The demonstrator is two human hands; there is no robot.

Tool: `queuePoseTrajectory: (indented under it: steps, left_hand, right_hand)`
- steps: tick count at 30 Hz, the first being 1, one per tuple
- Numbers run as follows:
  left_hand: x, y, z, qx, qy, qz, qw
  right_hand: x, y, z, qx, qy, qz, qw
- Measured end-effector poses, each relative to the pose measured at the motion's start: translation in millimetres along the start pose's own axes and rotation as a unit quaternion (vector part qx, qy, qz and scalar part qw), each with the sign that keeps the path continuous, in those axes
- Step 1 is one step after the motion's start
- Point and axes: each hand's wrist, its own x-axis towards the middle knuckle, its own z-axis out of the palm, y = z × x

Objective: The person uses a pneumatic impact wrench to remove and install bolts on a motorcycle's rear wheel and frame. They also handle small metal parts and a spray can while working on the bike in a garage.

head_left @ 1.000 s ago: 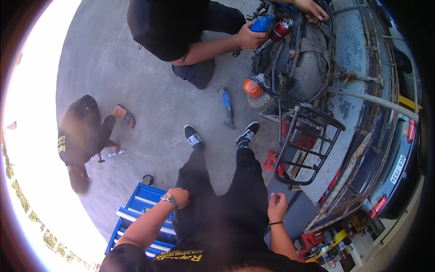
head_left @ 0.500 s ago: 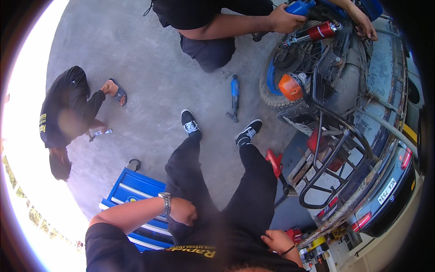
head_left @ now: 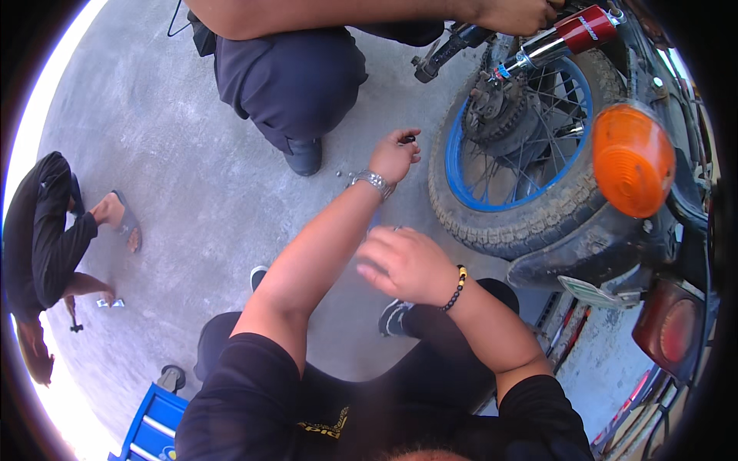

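Nearest, past a black shirt [head_left: 369, 426] with yellow lettering, the wearer's right hand [head_left: 411, 265] hangs palm-down over the concrete floor [head_left: 169, 154], between the knees. Its fingers are loosely bent and a little apart (motion blurs them), with nothing visible in them; a dark beaded bracelet [head_left: 456, 290] circles that wrist. One dark shoe [head_left: 393, 316] shows just below it. Off to the near left stands the corner of a blue drawer chest [head_left: 157, 419] with a caster.

Farther out, the left hand [head_left: 393, 161], a metal watch [head_left: 372, 183] at its wrist, reaches beyond the right one, close to the tire of a spoked wheel [head_left: 453, 169] but apart from it. Its fingers are partly curled, and a small dark item [head_left: 408, 140] shows at their tips; I cannot tell whether they pinch it, or what it is. Small bits [head_left: 339, 174] lie on the floor beside the watch.

The wheel, blue-rimmed, lies to the right, with an orange turn signal [head_left: 633, 160] near it and a dark red tail light [head_left: 669, 330] nearer. On the far left another person [head_left: 42, 230] in black crouches, one sandal [head_left: 127, 227] showing. Farthest, a co-worker's knee [head_left: 292, 81] is bent, and their hand [head_left: 519, 15] is beside a red-and-chrome shock absorber [head_left: 588, 29].
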Motion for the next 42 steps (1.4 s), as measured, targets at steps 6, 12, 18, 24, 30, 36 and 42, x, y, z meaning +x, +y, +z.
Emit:
queuePoseTrajectory:
  steps: [6,12,18,24,30,36,42]
  left_hand:
    - [63.9,-2.1,-14.0,-0.159,0.055,0.122,0.978]
    - [71.6,24.0,-0.9,-0.349,0.079,0.165,0.919]
    - [79.3,25.6,-9.8,-0.305,0.174,0.183,0.918]
    - [77.6,17.2,-24.6,-0.249,0.278,0.268,0.888]
    - [73.4,20.5,-70.8,-0.257,0.255,0.297,0.884]
    - [60.1,24.2,-78.8,-0.314,0.091,0.271,0.905]
    - [37.6,-4.2,-22.7,-0.333,0.062,0.221,0.915]
  right_hand:
    - [0.1,35.1,15.8,0.022,-0.095,-0.086,0.992]
    - [2.0,29.9,3.3,-0.021,0.042,-0.132,0.99]
    - [-8.8,33.9,9.5,-0.03,-0.058,-0.113,0.991]
    - [-13.4,52.7,3.3,-0.005,-0.02,-0.076,0.997]
    - [-6.1,64.0,8.5,0.031,-0.023,-0.037,0.999]
    - [12.6,86.5,26.5,0.125,0.179,0.054,0.974]
    - [63.3,134.6,42.2,0.294,0.404,0.202,0.842]
